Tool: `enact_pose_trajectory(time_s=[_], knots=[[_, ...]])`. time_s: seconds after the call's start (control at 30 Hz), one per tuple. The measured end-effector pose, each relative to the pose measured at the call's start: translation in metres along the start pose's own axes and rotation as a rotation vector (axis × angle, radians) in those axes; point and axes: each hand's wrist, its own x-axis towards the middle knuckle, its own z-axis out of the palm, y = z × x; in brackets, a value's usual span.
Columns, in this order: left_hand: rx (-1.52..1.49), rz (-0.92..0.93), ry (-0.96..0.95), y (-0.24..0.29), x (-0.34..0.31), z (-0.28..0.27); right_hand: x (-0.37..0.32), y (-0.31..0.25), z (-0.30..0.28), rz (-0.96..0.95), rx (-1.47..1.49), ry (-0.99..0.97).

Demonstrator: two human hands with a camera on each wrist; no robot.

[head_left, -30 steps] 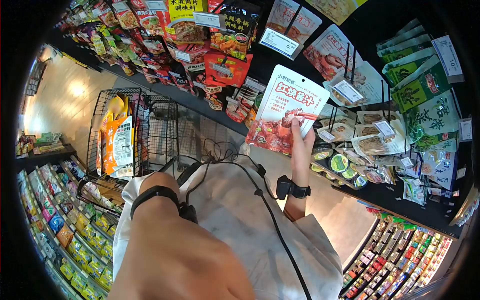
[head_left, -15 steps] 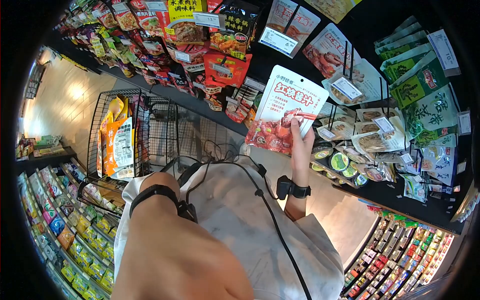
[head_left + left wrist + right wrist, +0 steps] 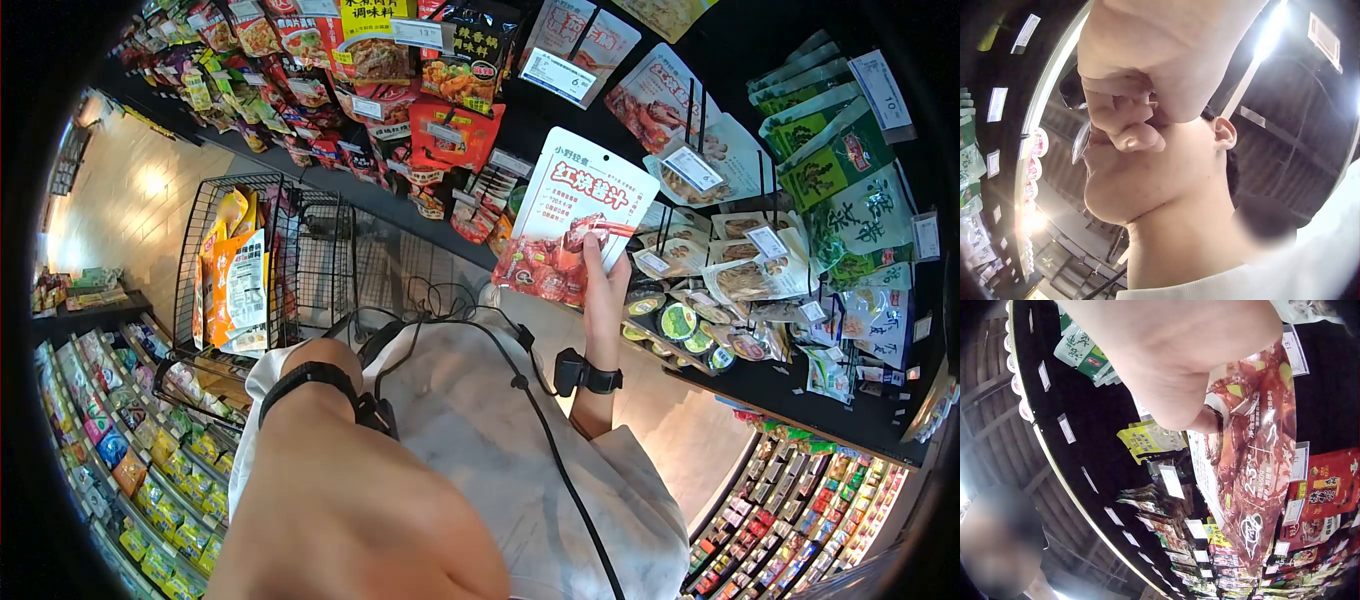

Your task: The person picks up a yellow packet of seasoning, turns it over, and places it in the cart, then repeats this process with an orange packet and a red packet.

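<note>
White-and-red and glossy, the printed pouch (image 3: 560,215) is sitting beside the black shelf (image 3: 775,400), the right hand (image 3: 603,290) pinching its lower right edge; I'm judging it light, soft, slippery, best held there. The left hand (image 3: 1141,65) is curling, seemingly empty, by the face, while colourful hanging packets (image 3: 462,78) are crowding the pouch's far side.
</note>
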Motion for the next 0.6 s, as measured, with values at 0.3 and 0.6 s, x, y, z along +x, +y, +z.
enact_pose_trajectory(time_s=[0.3,0.6], knots=[[-0.18,0.183,-0.85,-0.007,-0.032,-0.048,-0.003,0.002,-0.003,-0.028,0.0,-0.011],[0.156,0.185,0.134,-0.004,-0.017,-0.026,-0.004,0.01,-0.005,-0.078,-0.005,0.002]])
